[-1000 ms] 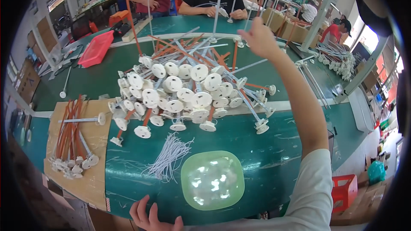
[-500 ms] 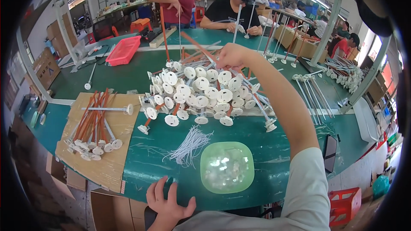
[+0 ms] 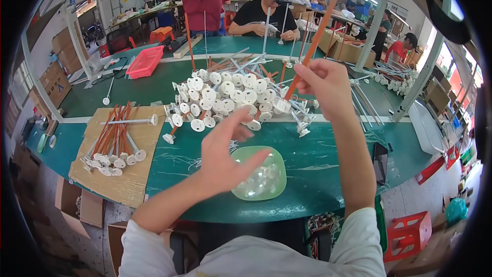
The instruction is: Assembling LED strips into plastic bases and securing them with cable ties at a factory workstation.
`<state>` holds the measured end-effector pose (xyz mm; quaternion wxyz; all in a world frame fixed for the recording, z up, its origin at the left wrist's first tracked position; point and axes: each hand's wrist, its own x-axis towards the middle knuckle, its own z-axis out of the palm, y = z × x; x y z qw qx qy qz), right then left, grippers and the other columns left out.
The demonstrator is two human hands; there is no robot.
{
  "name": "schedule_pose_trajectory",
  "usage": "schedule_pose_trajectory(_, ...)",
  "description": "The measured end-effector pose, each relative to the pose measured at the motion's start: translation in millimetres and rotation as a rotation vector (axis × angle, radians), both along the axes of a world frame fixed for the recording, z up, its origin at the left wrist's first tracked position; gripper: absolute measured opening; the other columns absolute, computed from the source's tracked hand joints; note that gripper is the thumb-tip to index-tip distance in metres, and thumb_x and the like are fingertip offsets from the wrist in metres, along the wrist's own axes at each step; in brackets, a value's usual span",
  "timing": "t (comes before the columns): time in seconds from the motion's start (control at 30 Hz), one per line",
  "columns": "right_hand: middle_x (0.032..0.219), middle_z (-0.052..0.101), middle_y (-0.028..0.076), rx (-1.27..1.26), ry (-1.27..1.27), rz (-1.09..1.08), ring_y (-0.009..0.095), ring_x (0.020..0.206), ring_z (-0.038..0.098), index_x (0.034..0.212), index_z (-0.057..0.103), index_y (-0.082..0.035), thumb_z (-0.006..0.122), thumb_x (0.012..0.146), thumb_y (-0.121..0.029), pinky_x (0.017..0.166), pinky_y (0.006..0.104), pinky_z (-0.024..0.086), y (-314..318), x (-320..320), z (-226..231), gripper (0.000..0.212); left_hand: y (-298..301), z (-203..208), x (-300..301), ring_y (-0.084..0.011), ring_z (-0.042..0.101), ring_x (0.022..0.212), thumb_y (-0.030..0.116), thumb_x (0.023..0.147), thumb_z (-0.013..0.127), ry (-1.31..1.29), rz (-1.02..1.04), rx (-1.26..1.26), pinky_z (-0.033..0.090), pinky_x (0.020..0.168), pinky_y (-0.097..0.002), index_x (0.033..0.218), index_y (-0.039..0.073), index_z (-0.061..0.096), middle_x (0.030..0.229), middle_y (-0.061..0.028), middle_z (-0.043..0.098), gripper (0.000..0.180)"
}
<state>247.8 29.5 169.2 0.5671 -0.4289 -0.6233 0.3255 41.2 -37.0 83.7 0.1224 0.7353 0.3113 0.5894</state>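
My right hand (image 3: 325,84) pinches an orange-red rod (image 3: 318,31) with a white disc-shaped base at its lower end. The rod is tilted, its top leaning right, beside the large pile of white disc-based rods (image 3: 225,88). Over the near table, my left hand (image 3: 220,156) is open and empty, fingers spread toward the pile. Below it stands a light green bowl (image 3: 280,189) of small clear pieces, partly covered by that hand. A bunch of thin white strings (image 3: 197,163) is mostly hidden behind the same hand.
On the left, a cardboard sheet (image 3: 134,180) carries a smaller heap of rods (image 3: 114,146). A red plastic basket (image 3: 145,61) sits farther back. At right lies a dark phone-like slab (image 3: 380,161). Across the table a co-worker in black (image 3: 264,18) handles an upright rod.
My right hand has drawn an orange-red rod out of the pile, rightward and nearer, and raised it upright. My left hand has risen from the table edge to above the bowl.
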Motion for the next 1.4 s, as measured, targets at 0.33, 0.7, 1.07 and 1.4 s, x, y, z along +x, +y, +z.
schedule_pose_trajectory(0.33, 0.069, 0.063, 0.006, 0.227, 0.272, -0.005, 0.007, 0.052, 0.057, 0.088, 0.063, 0.003, 0.066, 0.082, -0.007, 0.047, 0.0188, 0.047, -58, -11, 1, 0.012, 15, 21, 31, -0.0182, 0.064, 0.078, 0.012, 0.078, 0.070, -0.145, -0.276, -0.090, 0.053, 0.071, -0.0281, 0.113, -0.005, 0.056, 0.096, -0.0150, 0.065, 0.041)
schedule_pose_trajectory(0.7, 0.060, 0.060, 0.007, 0.056, 0.233, 0.404, 0.008, 0.047, 0.054, 0.081, 0.066, 0.007, 0.067, 0.079, 0.001, 0.041, 0.0200, 0.042, -49, -11, -14, 0.006, 17, 14, 23, -0.0298, 0.060, 0.100, 0.033, 0.092, 0.053, -0.578, -1.210, -0.792, 0.054, 0.079, -0.0394, 0.123, -0.010, 0.045, 0.116, -0.0227, 0.052, 0.054)
schedule_pose_trajectory(1.07, 0.058, 0.059, 0.008, 0.051, 0.255, 0.359, 0.008, 0.044, 0.053, 0.080, 0.064, 0.008, 0.066, 0.079, 0.000, 0.040, 0.0179, 0.041, -61, -19, -11, 0.008, 20, 10, 18, -0.0254, 0.056, 0.106, 0.028, 0.092, 0.055, -0.475, -1.327, -0.791, 0.051, 0.088, -0.0395, 0.130, -0.008, 0.040, 0.119, -0.0194, 0.052, 0.054)
schedule_pose_trajectory(1.4, 0.064, 0.061, 0.007, 0.060, 0.287, 0.327, 0.007, 0.047, 0.053, 0.079, 0.065, 0.005, 0.064, 0.080, 0.001, 0.042, 0.0188, 0.041, -50, -27, -20, 0.004, 31, 1, 15, -0.0209, 0.058, 0.099, 0.031, 0.092, 0.055, -0.455, -1.240, -0.695, 0.051, 0.080, -0.0330, 0.129, -0.006, 0.042, 0.113, -0.0178, 0.057, 0.054)
